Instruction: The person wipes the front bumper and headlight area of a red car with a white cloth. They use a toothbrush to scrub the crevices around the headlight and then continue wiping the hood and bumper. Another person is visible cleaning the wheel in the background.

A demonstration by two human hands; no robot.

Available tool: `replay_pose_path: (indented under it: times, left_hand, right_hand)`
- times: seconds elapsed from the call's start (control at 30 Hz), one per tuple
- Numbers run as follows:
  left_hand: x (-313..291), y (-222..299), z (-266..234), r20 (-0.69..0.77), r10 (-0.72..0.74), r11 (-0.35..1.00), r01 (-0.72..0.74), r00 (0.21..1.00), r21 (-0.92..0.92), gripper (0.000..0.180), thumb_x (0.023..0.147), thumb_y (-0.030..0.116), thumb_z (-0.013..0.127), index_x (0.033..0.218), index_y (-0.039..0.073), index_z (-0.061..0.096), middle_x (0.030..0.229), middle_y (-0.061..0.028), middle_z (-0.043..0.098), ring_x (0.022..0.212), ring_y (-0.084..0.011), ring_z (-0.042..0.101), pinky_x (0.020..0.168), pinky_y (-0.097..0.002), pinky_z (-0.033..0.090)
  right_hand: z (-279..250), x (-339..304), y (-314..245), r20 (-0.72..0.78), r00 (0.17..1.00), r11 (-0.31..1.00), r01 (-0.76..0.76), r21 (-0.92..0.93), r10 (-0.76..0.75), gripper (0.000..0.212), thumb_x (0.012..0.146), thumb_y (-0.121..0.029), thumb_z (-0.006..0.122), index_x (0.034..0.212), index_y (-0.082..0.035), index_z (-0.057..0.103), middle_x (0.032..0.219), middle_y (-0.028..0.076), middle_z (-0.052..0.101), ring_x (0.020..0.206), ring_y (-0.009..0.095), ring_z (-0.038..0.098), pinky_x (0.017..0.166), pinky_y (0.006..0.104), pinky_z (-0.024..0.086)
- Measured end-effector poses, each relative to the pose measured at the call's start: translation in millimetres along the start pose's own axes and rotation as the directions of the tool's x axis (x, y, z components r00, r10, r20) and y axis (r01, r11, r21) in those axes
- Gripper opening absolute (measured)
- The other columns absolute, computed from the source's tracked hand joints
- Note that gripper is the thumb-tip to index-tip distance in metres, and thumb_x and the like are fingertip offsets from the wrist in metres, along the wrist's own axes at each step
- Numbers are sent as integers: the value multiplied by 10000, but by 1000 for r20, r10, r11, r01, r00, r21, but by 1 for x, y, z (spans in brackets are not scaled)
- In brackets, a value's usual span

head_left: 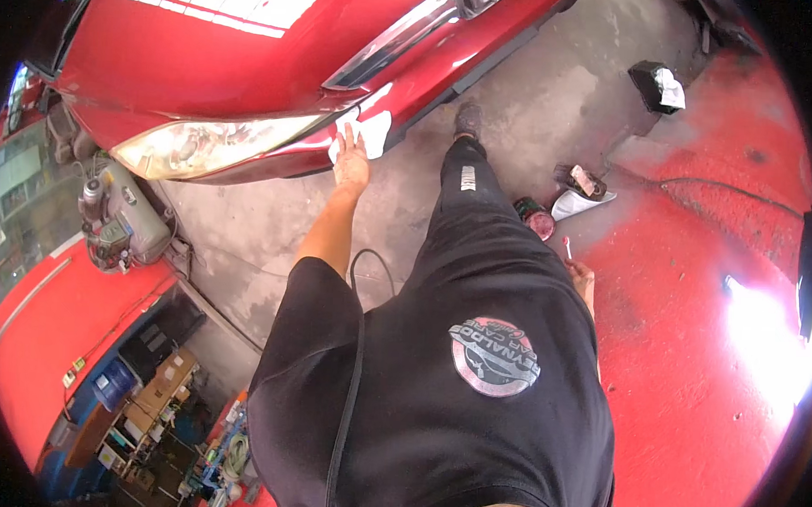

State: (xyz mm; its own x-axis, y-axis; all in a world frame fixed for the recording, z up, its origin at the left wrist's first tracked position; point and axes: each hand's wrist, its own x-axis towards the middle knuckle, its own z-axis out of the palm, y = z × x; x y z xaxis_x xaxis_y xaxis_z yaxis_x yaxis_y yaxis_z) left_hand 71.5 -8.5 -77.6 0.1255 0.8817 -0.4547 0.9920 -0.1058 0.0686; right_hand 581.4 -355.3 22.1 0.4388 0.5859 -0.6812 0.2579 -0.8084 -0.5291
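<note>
My left hand (351,165) lies with fingers stretched over a white cloth or sheet (373,134), against the red car's bumper corner. Just left of it is the car's cloudy headlight (217,144). My right hand (582,279) hangs low by my right thigh, its fingers closed on a small white stick-like thing (567,246); its exact kind is too small to make out. My clothing partly hides that arm. Beyond this hand stands a can with a reddish top (539,224).
Next to the can lie a white sheet (579,204) and a small box-like item (587,181). Farther right sits a black container (649,86) with white paper. An air compressor (130,217) stands left, above cluttered shelves (155,392). A dark hose (355,270) loops beside my leg.
</note>
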Motion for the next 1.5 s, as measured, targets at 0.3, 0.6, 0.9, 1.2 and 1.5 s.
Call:
replay_pose_path:
  times: [0.3,0.6,0.9,1.2,1.5]
  left_hand:
    - [1,23,-1,-39,-2,998,0,999,-61,585,911,47,481,1491,80,416,1660,-133,94,1490,-371,232,1126,-462,402]
    - [-2,-5,4,-60,-52,998,55,997,38,493,970,130,419,1460,100,467,1658,-89,144,1505,-348,201,1150,-506,324]
    - [-10,-8,-9,-41,-86,995,88,995,47,534,931,103,458,1465,77,460,1652,-126,147,1513,-375,156,1200,-557,192]
    - [-5,5,-20,43,-39,999,39,998,8,655,862,26,520,1504,72,398,1664,-130,82,1513,-385,144,1188,-552,246]
    - [1,1,-11,52,-8,1000,9,999,-21,726,820,5,579,1513,88,378,1665,-115,62,1506,-370,181,1144,-521,360]
  right_hand:
    - [-6,1,-3,-8,1000,1000,7,-26,-7,368,880,-102,544,1204,11,679,764,81,686,632,131,587,586,295,465]
    - [-18,5,-31,1,1000,999,22,-44,-22,351,887,-122,560,1180,23,687,788,79,682,632,132,570,590,307,463]
    - [-12,11,-41,31,997,993,-67,-98,71,326,925,-59,552,1214,45,661,990,167,729,888,214,685,798,336,530]
    - [-2,3,-21,-1,997,996,-80,-49,80,292,933,-47,562,1185,44,676,951,154,736,879,192,686,787,317,532]
    - [9,-4,-15,-46,998,999,44,-29,-45,410,794,-135,542,1138,10,711,861,198,732,664,220,675,693,353,535]
